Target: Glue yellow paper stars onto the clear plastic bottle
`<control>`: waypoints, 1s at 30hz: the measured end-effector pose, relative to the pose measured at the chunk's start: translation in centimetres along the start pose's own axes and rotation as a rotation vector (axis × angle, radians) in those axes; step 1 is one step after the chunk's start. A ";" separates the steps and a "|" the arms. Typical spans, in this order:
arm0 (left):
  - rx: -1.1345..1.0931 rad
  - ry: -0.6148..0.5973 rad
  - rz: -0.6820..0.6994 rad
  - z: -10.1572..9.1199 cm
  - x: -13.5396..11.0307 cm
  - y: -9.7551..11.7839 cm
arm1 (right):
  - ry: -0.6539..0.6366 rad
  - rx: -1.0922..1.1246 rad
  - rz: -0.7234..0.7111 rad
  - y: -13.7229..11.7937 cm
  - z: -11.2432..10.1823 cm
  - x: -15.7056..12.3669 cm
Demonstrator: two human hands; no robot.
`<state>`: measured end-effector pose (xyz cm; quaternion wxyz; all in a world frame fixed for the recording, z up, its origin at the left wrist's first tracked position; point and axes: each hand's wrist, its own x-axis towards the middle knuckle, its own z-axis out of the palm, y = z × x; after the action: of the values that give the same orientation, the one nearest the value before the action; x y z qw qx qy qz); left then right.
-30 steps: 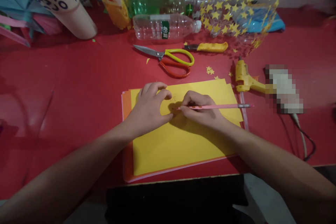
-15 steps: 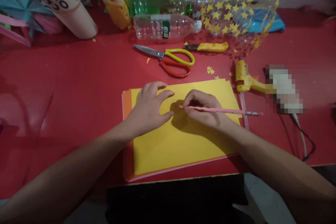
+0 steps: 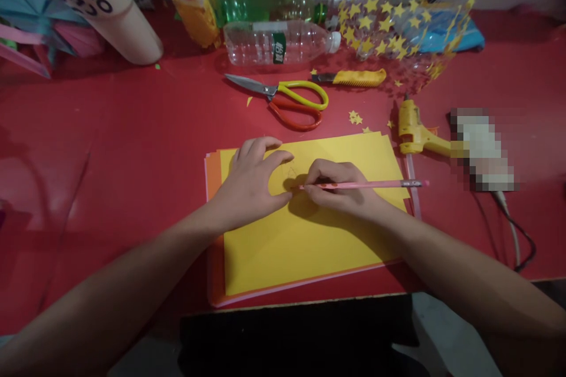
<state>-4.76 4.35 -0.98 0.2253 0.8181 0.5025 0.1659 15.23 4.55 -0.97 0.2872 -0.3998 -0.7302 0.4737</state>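
Note:
My right hand [image 3: 338, 188] pinches a pink pencil [image 3: 375, 185], its tip down at the yellow paper [image 3: 309, 253] and its eraser end pointing right. Small faint pencil lines [image 3: 291, 171] show on the sheet between my hands. My left hand [image 3: 252, 182] rests with fingers spread over the left part of the paper, holding nothing. Beneath the yellow sheet, orange paper [image 3: 216, 271] and a pinkish sheet stick out at the left and lower edges.
Beyond the paper lie scissors [image 3: 283, 97], a yellow utility knife [image 3: 354, 78] and small yellow stars [image 3: 355, 118]. At right are a glue gun [image 3: 411, 129] and a blurred-out object [image 3: 484, 150] with a cable. Plastic bottles [image 3: 274, 44] and a tumbler [image 3: 132, 35] line the back.
My right hand and the pencil have shifted slightly left and down the page. More of the pencil lines show. My left hand has stayed in place.

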 end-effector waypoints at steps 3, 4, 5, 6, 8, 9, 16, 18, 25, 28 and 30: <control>0.001 0.002 0.001 0.0 0.0 0.0 | -0.007 -0.008 0.004 0.0 0.0 0.0; 0.002 0.003 0.000 0.0 0.0 0.0 | -0.009 -0.010 0.003 0.1 0.0 0.0; 0.003 0.001 0.001 0.0 0.0 0.0 | -0.010 -0.012 -0.001 0.1 0.0 0.0; 0.003 0.000 0.001 0.0 0.0 0.0 | -0.015 -0.010 -0.006 0.1 0.0 0.0; 0.002 0.001 0.002 0.0 0.0 0.0 | -0.026 -0.008 -0.012 0.1 0.0 0.0; 0.001 0.002 0.003 0.0 0.0 0.0 | -0.031 -0.012 -0.012 0.1 0.0 0.0; -0.006 -0.004 0.005 0.0 0.0 0.0 | 0.036 -0.059 -0.015 0.0 0.3 0.0; -0.001 -0.003 0.004 -0.1 0.0 0.0 | 0.047 -0.064 -0.015 0.0 0.3 0.1; 0.012 -0.014 0.000 -0.1 0.0 0.0 | 0.088 -0.076 -0.027 0.3 0.4 0.2; 0.007 -0.011 0.003 -0.1 0.0 0.0 | 0.101 -0.086 -0.024 0.3 0.5 0.1; 0.009 -0.008 0.008 0.0 -0.1 -0.1 | 0.111 -0.092 -0.021 0.3 0.5 0.1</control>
<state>-4.84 4.33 -0.97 0.2229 0.8218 0.4990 0.1613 14.87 4.48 -1.48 0.3136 -0.4307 -0.7382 0.4138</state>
